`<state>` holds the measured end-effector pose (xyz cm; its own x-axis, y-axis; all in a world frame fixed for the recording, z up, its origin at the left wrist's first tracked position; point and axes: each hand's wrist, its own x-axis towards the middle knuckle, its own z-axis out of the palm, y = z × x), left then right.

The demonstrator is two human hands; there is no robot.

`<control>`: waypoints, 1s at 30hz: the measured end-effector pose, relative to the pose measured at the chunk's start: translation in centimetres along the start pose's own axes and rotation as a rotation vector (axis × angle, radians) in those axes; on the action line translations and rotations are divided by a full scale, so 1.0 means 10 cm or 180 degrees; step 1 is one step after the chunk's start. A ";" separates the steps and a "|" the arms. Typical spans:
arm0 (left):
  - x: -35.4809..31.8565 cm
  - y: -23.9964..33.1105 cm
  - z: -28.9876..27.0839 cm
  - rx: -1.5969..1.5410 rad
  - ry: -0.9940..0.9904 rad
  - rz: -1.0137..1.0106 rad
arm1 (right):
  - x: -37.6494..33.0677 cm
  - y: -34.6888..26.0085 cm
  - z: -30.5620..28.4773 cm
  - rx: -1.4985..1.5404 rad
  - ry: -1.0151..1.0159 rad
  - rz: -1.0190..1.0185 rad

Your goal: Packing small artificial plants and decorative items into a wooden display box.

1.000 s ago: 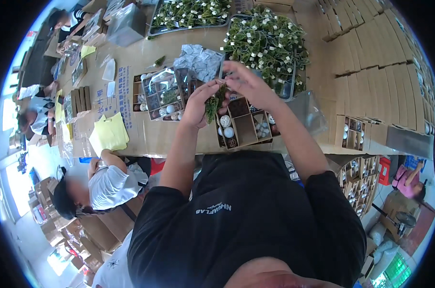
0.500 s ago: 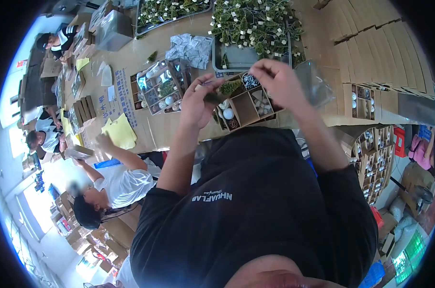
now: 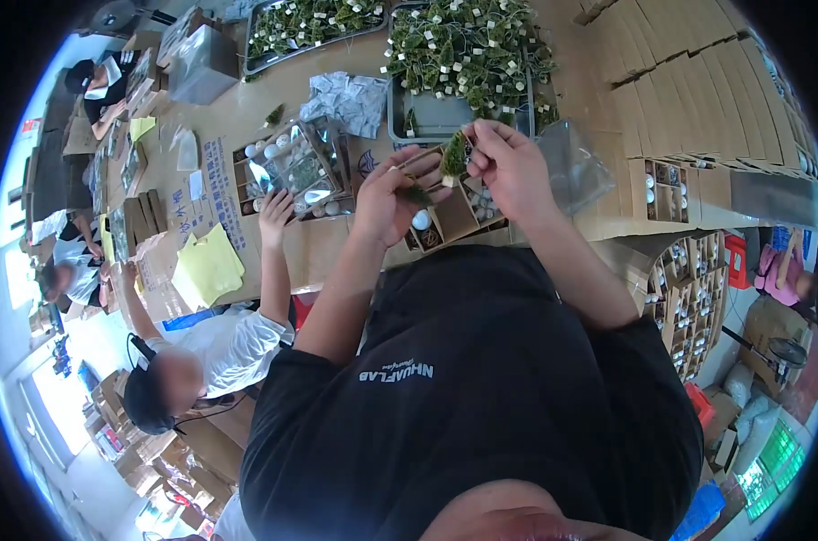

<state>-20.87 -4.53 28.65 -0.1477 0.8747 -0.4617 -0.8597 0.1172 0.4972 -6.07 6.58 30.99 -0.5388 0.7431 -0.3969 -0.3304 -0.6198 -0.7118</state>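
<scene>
Held up above a divided cardboard box (image 3: pixel 456 216), a miniature Christmas tree (image 3: pixel 455 155) with a pale block base is gripped at its side by the fingers of my right hand (image 3: pixel 513 176). My left hand (image 3: pixel 384 203) is beside it, fingers curled around a second small green tree (image 3: pixel 416 193), partly hidden. Its fingertips come close to the first tree's base; contact I cannot tell. In the box's compartments are a white ball (image 3: pixel 422 220) and a dark brown woven ball (image 3: pixel 429 237); my hands cover the far compartments.
Beyond the box, a metal tray (image 3: pixel 436 118) holds many small trees. A clear-covered box of ornaments (image 3: pixel 292 167), crumpled grey-white paper (image 3: pixel 344 101) and a clear plastic bag (image 3: pixel 576 167) lie around. At left, a co-worker's hand (image 3: pixel 275 216) touches the covered box. Cardboard stacks (image 3: pixel 689 108) stand right.
My right hand has moved left and grasped the small tree, which is now upright near my left fingers. The co-worker's arm has reached to the covered box.
</scene>
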 end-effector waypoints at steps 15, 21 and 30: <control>-0.09 -0.16 -0.06 -0.0600 -0.0092 -0.0261 | -0.25 0.20 0.03 -0.2233 -0.0298 -0.0305; -0.21 -0.20 -0.25 -0.0525 -0.0409 -0.0724 | 0.06 -0.12 -0.14 -0.0181 -0.0107 0.0280; -0.29 -0.08 -0.11 -0.0568 -0.0301 -0.0681 | -0.20 -0.07 0.11 -0.1146 -0.0261 -0.0513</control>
<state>-20.32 -7.65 28.76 0.0853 0.8800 -0.4673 -0.9400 0.2266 0.2549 -5.67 5.26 32.93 -0.5671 0.7919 -0.2264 -0.1309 -0.3580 -0.9245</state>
